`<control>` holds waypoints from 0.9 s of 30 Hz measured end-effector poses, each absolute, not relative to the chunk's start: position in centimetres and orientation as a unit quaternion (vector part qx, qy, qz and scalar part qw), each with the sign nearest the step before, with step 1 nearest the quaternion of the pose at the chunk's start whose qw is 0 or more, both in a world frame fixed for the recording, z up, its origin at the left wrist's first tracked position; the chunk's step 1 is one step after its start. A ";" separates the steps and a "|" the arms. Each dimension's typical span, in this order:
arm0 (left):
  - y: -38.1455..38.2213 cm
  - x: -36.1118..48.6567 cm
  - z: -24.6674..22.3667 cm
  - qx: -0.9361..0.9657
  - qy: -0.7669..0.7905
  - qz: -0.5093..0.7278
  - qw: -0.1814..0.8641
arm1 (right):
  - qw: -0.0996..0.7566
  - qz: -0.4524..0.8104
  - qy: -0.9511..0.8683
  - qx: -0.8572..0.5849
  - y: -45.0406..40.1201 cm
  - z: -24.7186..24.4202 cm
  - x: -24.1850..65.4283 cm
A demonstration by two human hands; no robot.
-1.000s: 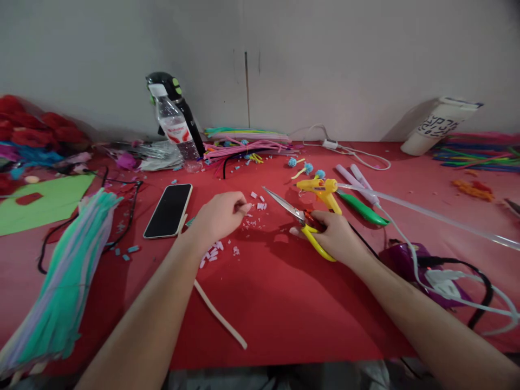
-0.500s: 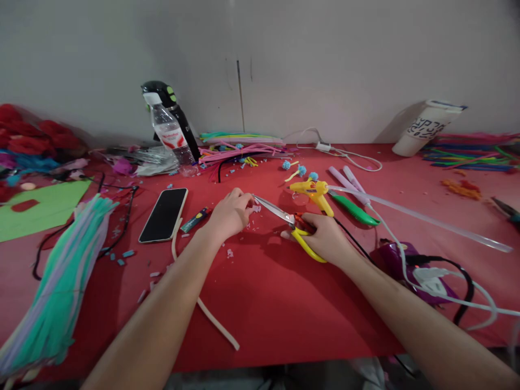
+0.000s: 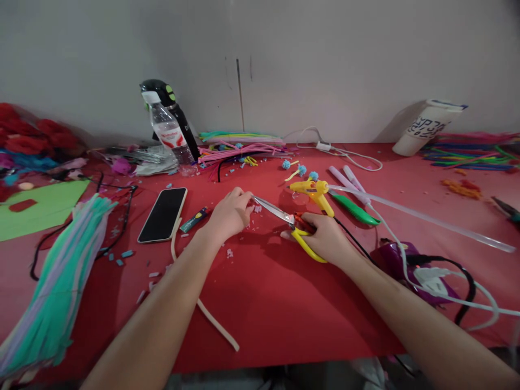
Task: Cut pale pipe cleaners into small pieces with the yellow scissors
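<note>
My right hand [image 3: 323,235] is wrapped round the red and yellow handles of a pair of scissors [image 3: 278,212]. Their blades point up and left and look nearly closed. At the blade tips, my left hand [image 3: 233,212] has its fingers pinched together; whatever they hold is too small to make out. Small pink clippings [image 3: 257,208] lie beside its fingertips. A yellow glue gun [image 3: 314,194] with a long clear glue stick rests just beyond my right hand. Under my left forearm passes a cream pipe cleaner [image 3: 217,325].
Left of my arms lie a phone [image 3: 163,215], a small knife [image 3: 194,220] and a teal and lilac bundle [image 3: 60,281]. Bottles [image 3: 170,135] stand behind. To the right are a green-handled tool [image 3: 355,209], a purple power block [image 3: 396,260], cables and a cup [image 3: 426,127].
</note>
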State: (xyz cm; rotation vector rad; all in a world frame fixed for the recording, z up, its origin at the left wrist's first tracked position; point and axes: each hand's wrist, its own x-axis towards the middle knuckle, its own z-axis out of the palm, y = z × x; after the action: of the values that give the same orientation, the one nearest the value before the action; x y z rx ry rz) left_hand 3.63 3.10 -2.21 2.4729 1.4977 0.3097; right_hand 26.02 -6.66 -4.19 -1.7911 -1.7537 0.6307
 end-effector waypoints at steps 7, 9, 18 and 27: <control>3.5 3.8 -2.7 0.845 0.512 0.100 0.116 | 0.259 0.225 -0.659 -0.669 -6.7 -4.3 26.1; 3.7 3.7 -3.0 0.846 0.508 0.108 0.118 | 0.260 0.221 -0.660 -0.669 -6.7 -4.3 26.1; 4.0 2.7 -2.4 0.834 0.502 0.183 0.140 | 0.265 0.229 -0.659 -0.666 -6.6 -4.3 26.1; 2.3 0.1 0.2 0.704 0.461 0.425 0.335 | 0.279 0.236 -0.653 -0.664 -6.7 -4.3 26.1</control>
State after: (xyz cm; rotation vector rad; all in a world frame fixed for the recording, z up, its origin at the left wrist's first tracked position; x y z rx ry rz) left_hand 0.11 2.29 0.23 1.8360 1.2028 1.1077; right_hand 26.13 -6.72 -4.35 -1.7803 -1.7517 0.6336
